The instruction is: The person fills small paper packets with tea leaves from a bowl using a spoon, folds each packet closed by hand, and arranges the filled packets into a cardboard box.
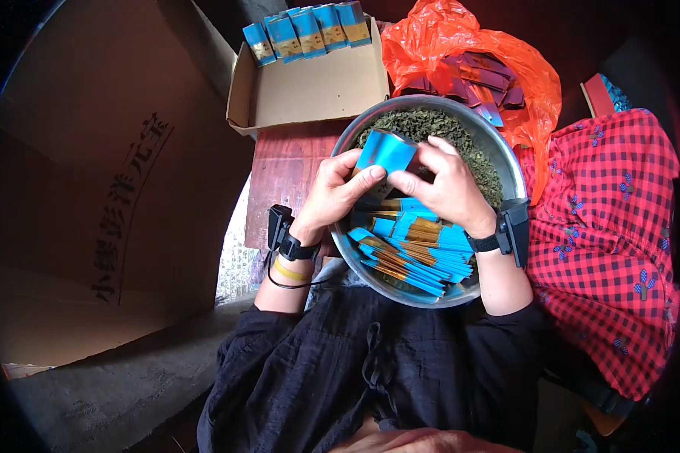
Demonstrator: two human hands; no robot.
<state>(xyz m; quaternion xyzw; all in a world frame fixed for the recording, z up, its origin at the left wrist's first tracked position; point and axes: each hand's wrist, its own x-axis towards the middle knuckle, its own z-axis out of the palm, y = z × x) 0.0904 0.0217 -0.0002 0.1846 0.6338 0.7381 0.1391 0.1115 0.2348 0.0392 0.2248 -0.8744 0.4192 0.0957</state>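
Between my two hands is a small blue foil packet (387, 151), held above a metal basin (517, 166). My left hand (334, 189) grips its left side, the thumb lying across the front. My right hand (455, 189) has thumb and fingers closed on the packet's right edge. Dark green dried leaves (482, 155), which look like tea, fill the far part of the basin. Below my hands, a heap of flat blue and gold packets (415, 249) lies fanned out in the near part. My fingers partly hide the held packet's lower end.
A shallow cardboard box (302, 98) at the back left holds a row of upright blue packets (307, 34). Behind the basin, an orange-red plastic bag (533, 57) contains purple packets (487, 75). A large carton (113, 189) stands left; red checked cloth (604, 226) lies right.
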